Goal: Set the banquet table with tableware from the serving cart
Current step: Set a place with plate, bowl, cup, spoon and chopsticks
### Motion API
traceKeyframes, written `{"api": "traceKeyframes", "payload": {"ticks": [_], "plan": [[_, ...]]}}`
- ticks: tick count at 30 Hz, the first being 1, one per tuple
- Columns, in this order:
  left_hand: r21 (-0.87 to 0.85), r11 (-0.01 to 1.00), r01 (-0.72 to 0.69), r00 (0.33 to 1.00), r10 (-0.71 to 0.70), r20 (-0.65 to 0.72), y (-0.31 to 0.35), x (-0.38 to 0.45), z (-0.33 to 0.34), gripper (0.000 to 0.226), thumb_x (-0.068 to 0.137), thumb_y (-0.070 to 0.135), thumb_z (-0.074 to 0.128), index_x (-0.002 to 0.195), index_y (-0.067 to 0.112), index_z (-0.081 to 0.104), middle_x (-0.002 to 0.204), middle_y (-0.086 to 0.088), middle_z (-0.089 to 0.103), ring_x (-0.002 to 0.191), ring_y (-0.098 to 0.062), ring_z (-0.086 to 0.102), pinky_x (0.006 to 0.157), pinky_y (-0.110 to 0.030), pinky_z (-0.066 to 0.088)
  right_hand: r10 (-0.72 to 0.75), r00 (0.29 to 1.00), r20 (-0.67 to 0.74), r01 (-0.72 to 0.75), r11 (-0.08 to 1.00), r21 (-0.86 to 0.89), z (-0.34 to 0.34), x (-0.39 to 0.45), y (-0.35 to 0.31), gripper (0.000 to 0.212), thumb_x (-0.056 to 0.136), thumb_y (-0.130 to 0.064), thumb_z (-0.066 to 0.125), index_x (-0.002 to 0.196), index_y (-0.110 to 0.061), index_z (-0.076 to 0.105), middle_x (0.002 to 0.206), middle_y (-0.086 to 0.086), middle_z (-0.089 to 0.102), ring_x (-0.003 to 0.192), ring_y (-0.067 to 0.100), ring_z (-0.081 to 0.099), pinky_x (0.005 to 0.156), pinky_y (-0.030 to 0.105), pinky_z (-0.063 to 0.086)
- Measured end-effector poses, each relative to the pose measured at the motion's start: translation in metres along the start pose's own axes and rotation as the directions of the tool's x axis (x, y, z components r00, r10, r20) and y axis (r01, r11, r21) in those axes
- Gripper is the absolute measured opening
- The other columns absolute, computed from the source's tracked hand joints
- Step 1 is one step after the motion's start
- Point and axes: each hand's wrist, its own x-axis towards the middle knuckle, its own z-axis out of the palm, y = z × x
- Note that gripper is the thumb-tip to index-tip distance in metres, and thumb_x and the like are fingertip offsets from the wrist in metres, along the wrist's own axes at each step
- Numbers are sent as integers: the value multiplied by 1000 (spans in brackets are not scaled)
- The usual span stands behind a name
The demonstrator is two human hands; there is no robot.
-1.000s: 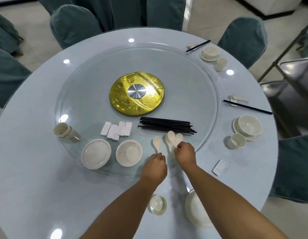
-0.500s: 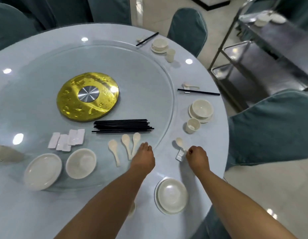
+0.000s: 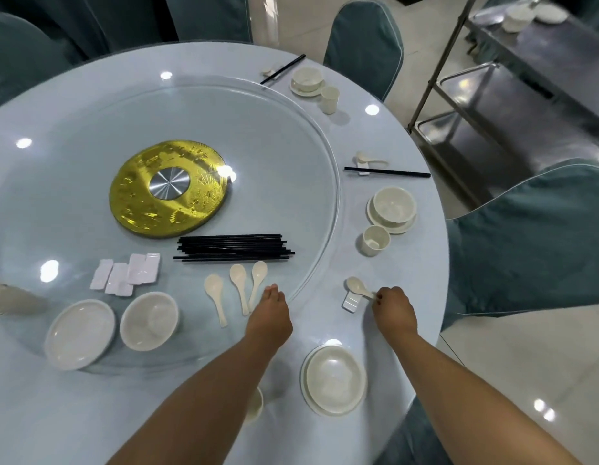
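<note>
1. Right hand point(image 3: 393, 312), right of centre, pinches the handle of a cream ceramic soup spoon point(image 3: 357, 286) lying across a white rectangular rest point(image 3: 351, 301); a careless release could tip it off.
2. Left hand point(image 3: 269, 315), fingers relaxed and holding nothing, sits beside three spare cream spoons point(image 3: 239, 288) on the glass turntable point(image 3: 321, 182), which it could nudge.

Glossy glass turntable point(image 3: 291, 135), shiny metal cart point(image 3: 513, 105), cloth-covered chairs point(image 3: 533, 236).

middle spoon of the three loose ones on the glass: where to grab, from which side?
Judging by its pose, take the middle spoon at the handle end, coming from the near table edge. It lies flat, bowl towards the chopsticks, with the handle tip close beside the left hand. A pinch across the narrow handle should hold.
</note>
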Motion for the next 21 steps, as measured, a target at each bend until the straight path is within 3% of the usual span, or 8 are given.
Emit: {"api": "traceKeyframes", "payload": {"ticks": [11,14,18,21], "plan": [[2,1000,-5,1000,5,-30,-4,-8,5,60,95,5,33,153,-3,14,163,-17,7,151,-27,2,121,-31,6,-62,998,-23,63,997,45,-6,0,-8,25,97,-25,51,117,-12,59,115,9,50,90,31,59,67,30,40],[-18,1000,-11,1000,10,-27,-8,-13,4,60,97,6,33,153,-3,13,163,-18,4,151,-27,1,121,-30,4,-118,992,-50,119,993,25,-7,-3,-25,23,98,-26,49,113,-11,59,115,8,51,90,31,59,68,32,43],[-77,997,-9,1000,7,-26,-17,-19,4,60,95,5,40,152,0,22,163,-14,8,151,-26,10,121,-32,14,-216,975,-59,218,976,30,-6,-9,-55,20,99,-22,47,107,-10,60,110,6,53,89,28,59,72,34,47],[-102,994,-26,999,23,-33,-31,-27,9,62,95,4,35,154,3,15,164,-9,3,152,-20,-1,121,-28,8,-345,937,-44,346,938,20,1,-14,-86,21,98,-20,47,108,-9,63,107,6,56,93,27,59,77,34,48]]}}
